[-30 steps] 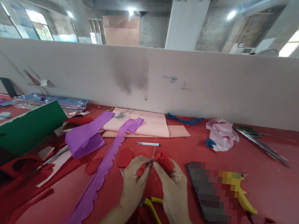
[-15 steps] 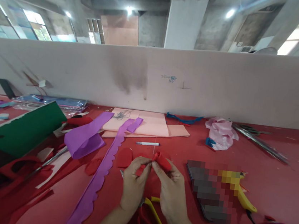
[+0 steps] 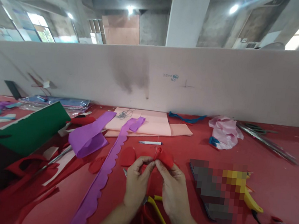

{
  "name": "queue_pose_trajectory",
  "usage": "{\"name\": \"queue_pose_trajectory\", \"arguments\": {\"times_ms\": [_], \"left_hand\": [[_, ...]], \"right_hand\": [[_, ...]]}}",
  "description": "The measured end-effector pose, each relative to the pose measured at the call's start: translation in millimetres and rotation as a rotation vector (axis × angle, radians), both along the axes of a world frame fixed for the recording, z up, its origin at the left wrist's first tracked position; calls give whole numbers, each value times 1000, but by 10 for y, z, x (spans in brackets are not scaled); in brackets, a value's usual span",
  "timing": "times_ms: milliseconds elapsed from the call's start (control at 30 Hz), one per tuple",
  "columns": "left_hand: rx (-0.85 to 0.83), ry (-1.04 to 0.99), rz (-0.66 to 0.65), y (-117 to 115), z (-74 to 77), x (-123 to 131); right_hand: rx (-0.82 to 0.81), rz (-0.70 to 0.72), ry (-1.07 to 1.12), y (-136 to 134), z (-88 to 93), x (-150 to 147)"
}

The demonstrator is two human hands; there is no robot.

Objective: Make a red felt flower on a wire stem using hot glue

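Between both hands is a small piece of red felt [image 3: 166,158], rolled like a flower bud, with a thin pale stick or wire rising behind it. My left hand [image 3: 139,175] pinches its left edge between thumb and fingers. My right hand [image 3: 174,186] grips the roll from the right, its thumb pressed near the middle. Under my wrists lies a pair of yellow-handled scissors or pliers [image 3: 161,214], partly hidden. Cut red felt pieces [image 3: 127,157] rest on the red table just beyond my left hand. A white pen [image 3: 150,143] lies past the roll.
A scalloped purple strip [image 3: 104,173] and a folded purple band [image 3: 88,141] lie left, near a green board [image 3: 34,127]. Peach sheets [image 3: 143,122] lie ahead. On the right are a dark blurred slab [image 3: 208,190], a yellow-handled tool [image 3: 252,201] with a cord, and pink plastic [image 3: 224,133].
The red felt roll has turned in my fingers, so its spiral end shows less and its broad side more. The whole view has shifted slightly.
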State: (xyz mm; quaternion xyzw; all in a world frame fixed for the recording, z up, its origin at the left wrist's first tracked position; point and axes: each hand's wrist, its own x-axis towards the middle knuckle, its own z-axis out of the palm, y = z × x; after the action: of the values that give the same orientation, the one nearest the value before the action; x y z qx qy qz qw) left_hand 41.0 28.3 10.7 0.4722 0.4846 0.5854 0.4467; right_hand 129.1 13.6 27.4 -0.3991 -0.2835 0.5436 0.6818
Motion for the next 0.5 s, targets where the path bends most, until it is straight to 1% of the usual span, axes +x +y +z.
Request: {"name": "queue_pose_trajectory", "arguments": {"times_ms": [267,500], "left_hand": [[-2,-41,-27,5,-19,-2],[12,-49,-48,17,-38,-7]], "right_hand": [[21,16,30,6,-12,16],[8,27,-78,0,-25,29]]}}
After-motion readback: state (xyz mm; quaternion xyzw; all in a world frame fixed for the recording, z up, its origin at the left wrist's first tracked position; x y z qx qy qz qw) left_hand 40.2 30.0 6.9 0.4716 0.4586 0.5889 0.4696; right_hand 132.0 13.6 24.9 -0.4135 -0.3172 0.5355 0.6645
